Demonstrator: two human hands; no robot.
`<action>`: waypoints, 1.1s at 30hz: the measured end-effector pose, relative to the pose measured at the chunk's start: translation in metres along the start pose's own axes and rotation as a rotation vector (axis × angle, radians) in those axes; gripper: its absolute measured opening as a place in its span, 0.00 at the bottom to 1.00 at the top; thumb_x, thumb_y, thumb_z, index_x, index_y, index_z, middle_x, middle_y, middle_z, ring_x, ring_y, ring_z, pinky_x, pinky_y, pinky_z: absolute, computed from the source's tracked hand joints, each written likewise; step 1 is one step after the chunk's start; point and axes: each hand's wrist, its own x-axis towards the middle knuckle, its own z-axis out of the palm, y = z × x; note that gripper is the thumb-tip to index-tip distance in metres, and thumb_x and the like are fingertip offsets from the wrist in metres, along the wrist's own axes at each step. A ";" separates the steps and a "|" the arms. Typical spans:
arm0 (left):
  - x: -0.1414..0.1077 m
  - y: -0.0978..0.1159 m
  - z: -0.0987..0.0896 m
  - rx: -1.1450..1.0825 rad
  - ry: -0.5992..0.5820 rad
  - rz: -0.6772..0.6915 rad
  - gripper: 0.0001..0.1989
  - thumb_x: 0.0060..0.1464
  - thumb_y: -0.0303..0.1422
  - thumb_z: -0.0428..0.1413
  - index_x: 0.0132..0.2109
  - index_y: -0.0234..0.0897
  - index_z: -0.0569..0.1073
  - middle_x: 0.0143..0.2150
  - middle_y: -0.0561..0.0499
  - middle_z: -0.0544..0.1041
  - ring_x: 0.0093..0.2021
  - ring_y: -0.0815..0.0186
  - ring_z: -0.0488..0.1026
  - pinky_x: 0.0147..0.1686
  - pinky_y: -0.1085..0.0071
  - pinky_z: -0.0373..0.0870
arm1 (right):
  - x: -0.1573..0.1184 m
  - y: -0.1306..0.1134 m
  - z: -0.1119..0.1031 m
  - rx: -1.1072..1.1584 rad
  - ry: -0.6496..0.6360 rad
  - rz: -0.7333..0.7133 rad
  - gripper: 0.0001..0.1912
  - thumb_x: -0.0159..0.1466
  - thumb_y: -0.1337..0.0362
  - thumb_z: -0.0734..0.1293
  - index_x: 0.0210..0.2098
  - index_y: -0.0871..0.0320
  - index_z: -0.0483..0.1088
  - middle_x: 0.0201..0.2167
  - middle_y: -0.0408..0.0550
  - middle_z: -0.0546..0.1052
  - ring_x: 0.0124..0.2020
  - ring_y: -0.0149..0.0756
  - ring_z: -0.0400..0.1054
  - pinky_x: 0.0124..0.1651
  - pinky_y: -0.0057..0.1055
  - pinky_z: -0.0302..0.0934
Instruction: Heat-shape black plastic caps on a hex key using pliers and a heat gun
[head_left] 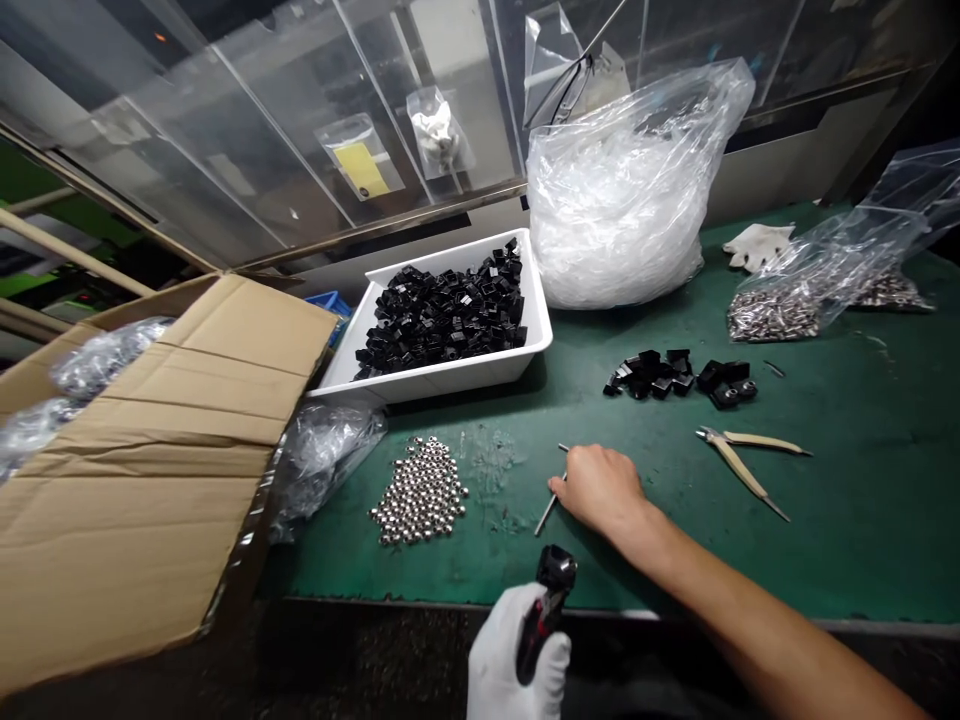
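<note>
My right hand [600, 490] rests on the green mat [847, 540], its fingers closed on a thin metal pin [550, 510]. My left hand [517, 655], in a white glove, is at the bench's front edge and grips a black-and-red handled tool [546, 610]. Left of the pin lies a pile of steel balls [418, 492]. A white tray [427, 378] holds a heap of small black plastic parts [442, 315]. More black parts [660, 372] lie on the mat. Red-free pliers with beige handles [742, 460] lie to the right of my right hand.
A large clear bag of plastic pieces [622, 190] stands behind the tray. Bags of metal parts [772, 312] and a white glove [757, 245] lie at the right. An open cardboard box [150, 480] overhangs the bench's left side. Clear panels rise behind.
</note>
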 end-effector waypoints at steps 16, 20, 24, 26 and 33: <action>0.025 0.018 0.004 0.177 -0.152 0.055 0.12 0.63 0.40 0.57 0.50 0.40 0.74 0.42 0.47 0.80 0.42 0.60 0.79 0.42 0.66 0.76 | -0.061 0.094 0.003 0.253 0.063 -0.124 0.04 0.65 0.69 0.62 0.39 0.55 0.67 0.26 0.41 0.73 0.27 0.36 0.67 0.33 0.31 0.55; 0.037 0.015 0.013 0.249 -0.188 0.161 0.13 0.61 0.40 0.59 0.50 0.41 0.72 0.42 0.47 0.78 0.42 0.59 0.77 0.44 0.63 0.74 | -0.081 0.121 0.003 0.472 0.059 -0.129 0.04 0.73 0.64 0.57 0.44 0.52 0.63 0.29 0.37 0.70 0.28 0.33 0.64 0.33 0.29 0.55; 0.040 0.013 0.021 0.302 -0.202 0.217 0.15 0.60 0.39 0.60 0.52 0.41 0.71 0.44 0.46 0.78 0.43 0.58 0.76 0.45 0.62 0.72 | -0.102 0.125 0.004 0.644 0.046 -0.117 0.13 0.77 0.53 0.53 0.46 0.51 0.66 0.29 0.37 0.68 0.29 0.32 0.61 0.34 0.28 0.56; 0.040 0.014 0.022 0.318 -0.209 0.224 0.15 0.60 0.40 0.61 0.52 0.40 0.71 0.44 0.46 0.78 0.43 0.58 0.75 0.45 0.62 0.72 | -0.112 0.120 0.005 0.769 0.049 -0.121 0.17 0.78 0.51 0.53 0.44 0.51 0.68 0.28 0.37 0.65 0.29 0.32 0.59 0.33 0.28 0.55; 0.039 0.015 0.021 0.318 -0.207 0.225 0.14 0.60 0.38 0.61 0.51 0.39 0.72 0.44 0.45 0.78 0.43 0.58 0.75 0.46 0.63 0.71 | -0.122 0.098 0.012 0.954 0.166 -0.135 0.11 0.77 0.58 0.60 0.41 0.53 0.70 0.27 0.37 0.66 0.27 0.30 0.58 0.32 0.28 0.54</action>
